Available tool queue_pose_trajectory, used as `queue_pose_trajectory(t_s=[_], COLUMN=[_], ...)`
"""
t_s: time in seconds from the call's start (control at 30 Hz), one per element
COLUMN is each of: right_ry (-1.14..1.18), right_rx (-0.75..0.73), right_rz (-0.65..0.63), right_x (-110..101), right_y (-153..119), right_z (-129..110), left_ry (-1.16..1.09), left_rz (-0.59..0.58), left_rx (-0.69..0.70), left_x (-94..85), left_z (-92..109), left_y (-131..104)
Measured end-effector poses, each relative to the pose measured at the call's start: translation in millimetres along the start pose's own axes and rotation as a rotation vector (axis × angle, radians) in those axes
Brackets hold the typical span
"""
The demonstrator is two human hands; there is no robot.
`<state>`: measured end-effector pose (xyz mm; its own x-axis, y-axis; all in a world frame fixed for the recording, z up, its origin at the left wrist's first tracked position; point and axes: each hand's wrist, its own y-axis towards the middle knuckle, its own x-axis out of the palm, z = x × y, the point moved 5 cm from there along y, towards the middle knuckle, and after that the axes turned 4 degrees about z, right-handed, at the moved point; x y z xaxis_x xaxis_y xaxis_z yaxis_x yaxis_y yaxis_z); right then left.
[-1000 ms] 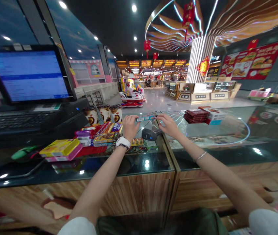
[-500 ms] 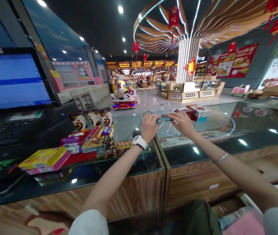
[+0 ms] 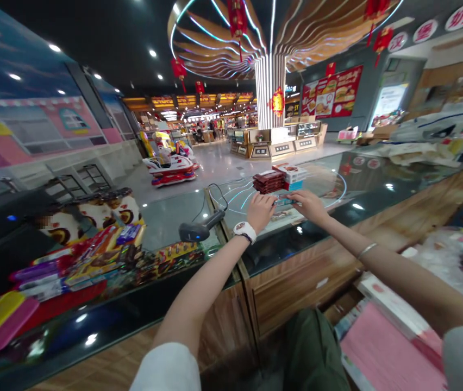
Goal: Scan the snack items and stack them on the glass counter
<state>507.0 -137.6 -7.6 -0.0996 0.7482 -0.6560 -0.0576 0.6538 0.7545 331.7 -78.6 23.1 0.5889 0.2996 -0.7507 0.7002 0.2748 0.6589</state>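
A small blue packet (image 3: 283,201) lies between my two hands, low over the glass counter. My left hand (image 3: 261,210) has its fingers closed on the packet's left end, with a white watch on the wrist. On the right end, the fingers of my right hand (image 3: 308,206) pinch it; a bracelet circles that wrist. Just beyond the packet are a stack of dark red packets (image 3: 269,182) and a white, red and blue box (image 3: 292,175). A black handheld scanner (image 3: 201,227) rests on the counter left of my left hand.
Colourful snack packs (image 3: 88,255) and patterned cups (image 3: 123,206) stand on the left counter. A yellow and pink box (image 3: 5,320) sits at the near left edge. An open drawer with a pink item (image 3: 390,347) is below my right arm. Plastic-wrapped things lie far right.
The view has turned to the right, and the monitor has left it. Both hands still hold the blue packet, now nearer the red stack. The scanner shows clearly beside my left hand.
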Motion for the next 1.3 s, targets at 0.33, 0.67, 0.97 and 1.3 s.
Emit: queue_pose_trajectory(t_s=[0.33, 0.67, 0.97, 1.3], right_ry=[0.173, 0.092, -0.079, -0.113], right_rx=[0.158, 0.188, 0.219, 0.291], right_rz=[-0.109, -0.169, -0.444, -0.571], right_x=[33.4, 15.7, 16.9, 51.1], right_y=[-5.9, -16.4, -27.7, 15.6], right_z=[41.1, 22.4, 14.2, 6.6], left_ry=[0.013, -0.027, 0.0, 0.154], left_rz=[-0.068, -0.11, -0.128, -0.216], left_rx=[0.051, -0.059, -0.055, -0.168], left_x=[40.7, 34.5, 35.7, 56.6], left_z=[5.0, 1.9, 16.7, -8.1], left_y=[14.3, 4.7, -5.3, 5.6])
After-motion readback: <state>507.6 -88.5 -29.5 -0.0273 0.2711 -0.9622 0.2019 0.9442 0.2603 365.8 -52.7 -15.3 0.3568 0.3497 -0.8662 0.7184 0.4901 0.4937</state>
